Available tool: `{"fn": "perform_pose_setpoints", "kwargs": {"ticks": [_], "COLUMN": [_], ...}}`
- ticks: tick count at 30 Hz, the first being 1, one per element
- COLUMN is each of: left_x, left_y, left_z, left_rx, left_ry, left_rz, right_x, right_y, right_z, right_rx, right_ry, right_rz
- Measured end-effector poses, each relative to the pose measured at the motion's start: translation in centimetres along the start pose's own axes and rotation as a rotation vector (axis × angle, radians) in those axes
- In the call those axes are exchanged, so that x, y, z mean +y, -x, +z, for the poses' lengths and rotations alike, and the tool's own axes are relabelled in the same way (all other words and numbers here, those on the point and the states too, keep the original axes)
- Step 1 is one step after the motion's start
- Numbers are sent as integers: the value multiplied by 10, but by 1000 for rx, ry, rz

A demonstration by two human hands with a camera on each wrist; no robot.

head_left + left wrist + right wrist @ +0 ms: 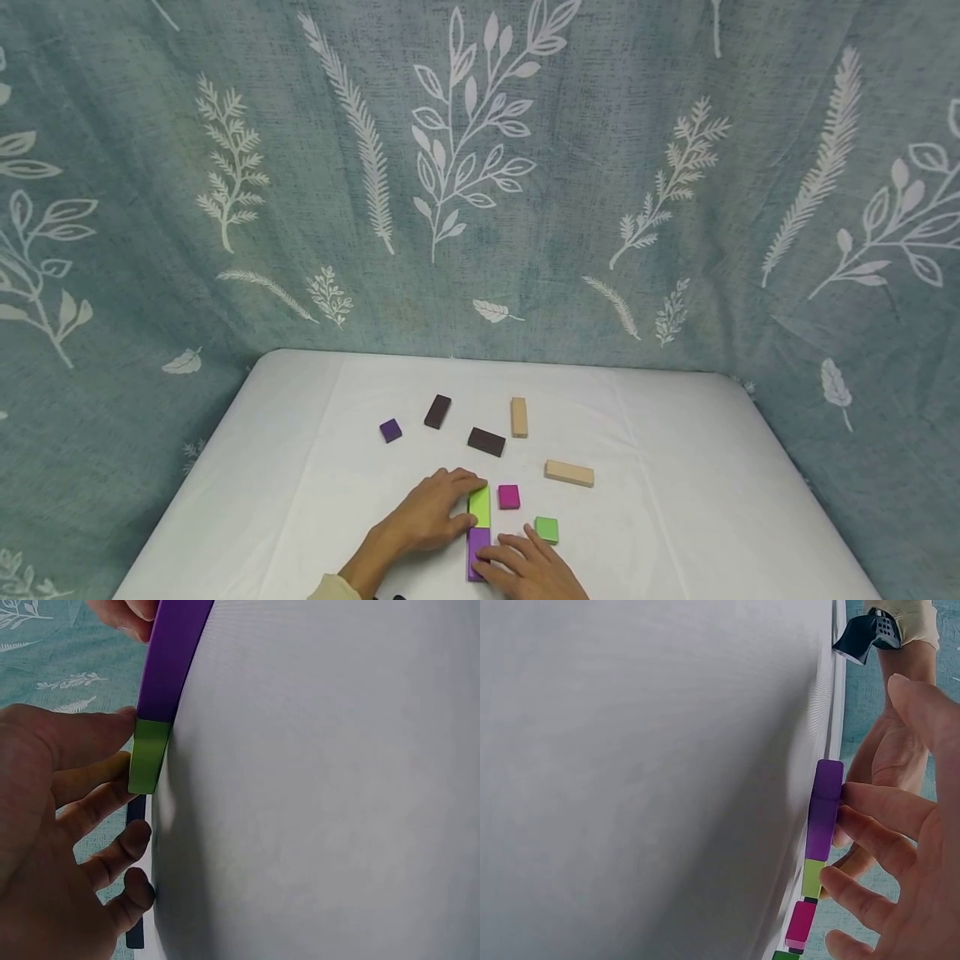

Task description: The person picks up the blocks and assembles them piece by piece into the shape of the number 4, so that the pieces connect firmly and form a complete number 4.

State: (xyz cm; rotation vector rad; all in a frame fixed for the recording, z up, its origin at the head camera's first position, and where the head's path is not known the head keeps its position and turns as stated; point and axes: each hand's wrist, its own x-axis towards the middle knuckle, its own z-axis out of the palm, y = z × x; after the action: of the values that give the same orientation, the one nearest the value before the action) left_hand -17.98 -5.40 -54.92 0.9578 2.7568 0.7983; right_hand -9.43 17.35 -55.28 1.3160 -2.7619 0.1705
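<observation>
A purple block (478,538) and a light green block (481,508) lie end to end in a straight line on the table, touching. My left hand (427,515) pinches the light green block, the thumb at its left side near the joint and the index finger at its far end. From the right, my right hand (534,568) rests its fingertips on the purple block, fingers spread and the thumb apart, as the right wrist view shows. Just right of the light green block is a magenta cube (509,497). A green cube (547,530) lies beside the right hand's fingertips.
Farther back on the white table (675,467) are two dark blocks (487,442), a dark purple cube (391,431) and two plain wooden blocks (569,473). A leaf-patterned teal cloth (480,283) hangs behind and at both sides.
</observation>
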Motion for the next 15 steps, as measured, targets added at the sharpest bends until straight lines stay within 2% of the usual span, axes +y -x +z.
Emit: {"fn": "perform_pose_setpoints", "kwargs": {"ticks": [15], "left_x": [5], "left_y": [1], "left_z": [-3], "left_rx": [14], "left_ry": [-11], "left_rz": [16], "right_x": [-1], "right_y": [-1], "right_z": [0], "right_rx": [22], "right_ry": [36], "right_rz": [0]}}
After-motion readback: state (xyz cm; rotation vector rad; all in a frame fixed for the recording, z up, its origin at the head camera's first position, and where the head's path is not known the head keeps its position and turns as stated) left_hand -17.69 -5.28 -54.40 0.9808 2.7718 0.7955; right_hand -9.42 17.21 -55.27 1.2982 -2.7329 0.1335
